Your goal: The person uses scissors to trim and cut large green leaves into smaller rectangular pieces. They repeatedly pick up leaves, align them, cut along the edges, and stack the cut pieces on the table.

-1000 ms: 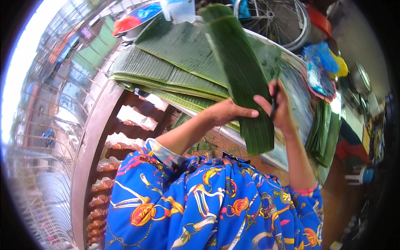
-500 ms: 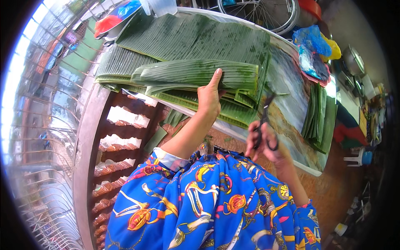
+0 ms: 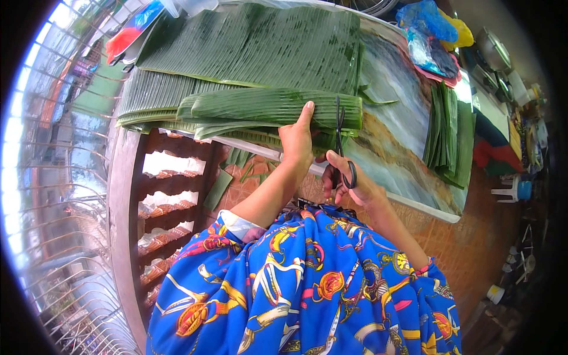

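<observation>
Folded leaf [image 3: 248, 106] gripped by left hand [image 3: 297, 139], scissors [image 3: 339, 130] by right hand [image 3: 354, 182]; narrow bundle [image 3: 445, 139] set aside, wide leaves [image 3: 248, 47] apparently still left.

Leaf stack [image 3: 248, 47]: spread over the table's [image 3: 396, 157] left side
Folded leaf [image 3: 242, 107]: held over the stack's front by the left hand [image 3: 297, 140]
Scissors [image 3: 339, 130]: held at its right end, right hand [image 3: 360, 187]
Leaf bundle [image 3: 445, 136]: parked over on the right
Bags [image 3: 425, 28]: found just behind the bundle

Free room between scissors [image 3: 339, 135] and rightmost leaf bundle [image 3: 445, 139]
</observation>
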Tool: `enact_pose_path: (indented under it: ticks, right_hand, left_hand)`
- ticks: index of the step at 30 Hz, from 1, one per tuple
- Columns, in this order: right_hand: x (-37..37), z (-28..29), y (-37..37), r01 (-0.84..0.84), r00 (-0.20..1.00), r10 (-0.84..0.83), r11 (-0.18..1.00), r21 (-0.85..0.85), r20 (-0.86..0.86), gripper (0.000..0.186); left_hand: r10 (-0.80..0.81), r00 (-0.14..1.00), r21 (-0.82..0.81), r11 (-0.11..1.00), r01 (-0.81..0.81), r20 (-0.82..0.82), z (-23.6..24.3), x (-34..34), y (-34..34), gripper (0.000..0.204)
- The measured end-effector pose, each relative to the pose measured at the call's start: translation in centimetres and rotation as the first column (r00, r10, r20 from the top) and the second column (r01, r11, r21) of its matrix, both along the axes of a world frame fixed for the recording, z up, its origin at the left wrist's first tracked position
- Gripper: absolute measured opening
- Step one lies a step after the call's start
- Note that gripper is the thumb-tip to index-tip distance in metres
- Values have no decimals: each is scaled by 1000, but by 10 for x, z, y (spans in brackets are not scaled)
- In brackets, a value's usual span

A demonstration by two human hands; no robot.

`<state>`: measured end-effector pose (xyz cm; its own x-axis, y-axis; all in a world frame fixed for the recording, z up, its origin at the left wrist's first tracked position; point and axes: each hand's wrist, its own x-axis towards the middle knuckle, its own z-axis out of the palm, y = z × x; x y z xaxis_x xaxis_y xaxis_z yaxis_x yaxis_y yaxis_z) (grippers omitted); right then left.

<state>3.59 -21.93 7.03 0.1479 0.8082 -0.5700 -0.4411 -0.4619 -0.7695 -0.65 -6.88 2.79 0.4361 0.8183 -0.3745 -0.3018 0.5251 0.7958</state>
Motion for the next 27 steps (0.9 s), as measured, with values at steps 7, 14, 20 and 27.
enact_pose_path:
  ticks: [7,14,20,27]
  right_hand:
    - [4,11,-8,-71,997,72,984,165,2,75]
    - [-13,9,-27,-219,976,214,968,124,52,75]
    - [-47,-3,-27,-244,968,246,969,-40,51,63]
    - [-26,-2,5,-287,956,289,956,-55,40,63]
  left_hand:
    - [-247,966,-287,922,259,80,58,-39,-22,23]
    - [13,1000,-37,999,-12,11,34,-51,-10,27]
    - [57,998,16,998,-57,7,48,-76,7,25]
    - [70,993,143,988,-57,-92,52,-49,25,28]
